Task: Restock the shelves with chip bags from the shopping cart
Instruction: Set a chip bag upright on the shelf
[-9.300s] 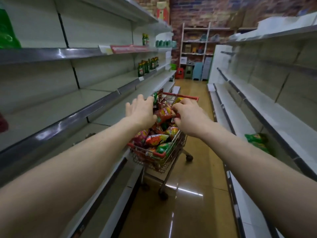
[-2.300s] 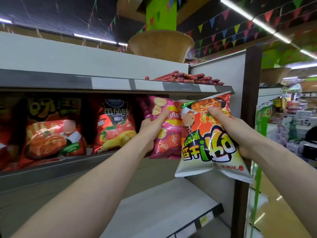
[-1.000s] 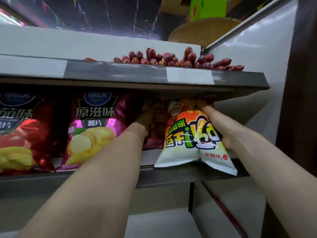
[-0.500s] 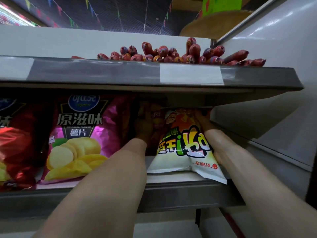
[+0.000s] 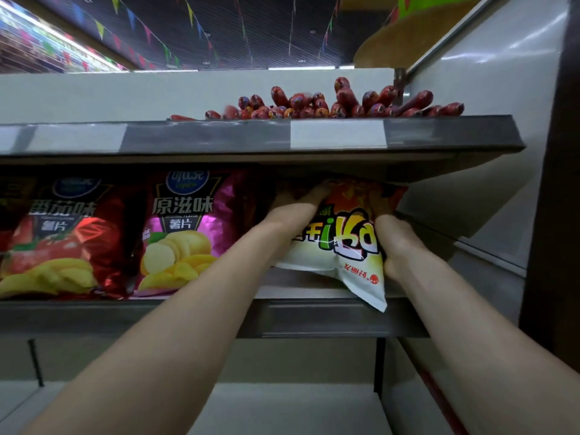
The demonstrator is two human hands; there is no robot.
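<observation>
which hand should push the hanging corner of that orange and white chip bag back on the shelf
Right, probably: the right hand holds the orange and white chip bag by its right edge, above the corner overhanging the shelf lip. The left hand lies higher, on its upper left.

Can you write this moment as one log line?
task: restock | chip bag: on shelf, corner overhanging | left hand: pressing bag | right hand: gripping bag

The upper shelf [image 5: 219, 141] hides the top of the orange chip bag [image 5: 348, 243] and fingertips of the left grip [image 5: 292, 215]; the red bag [image 5: 56, 240] is cropped.
</observation>
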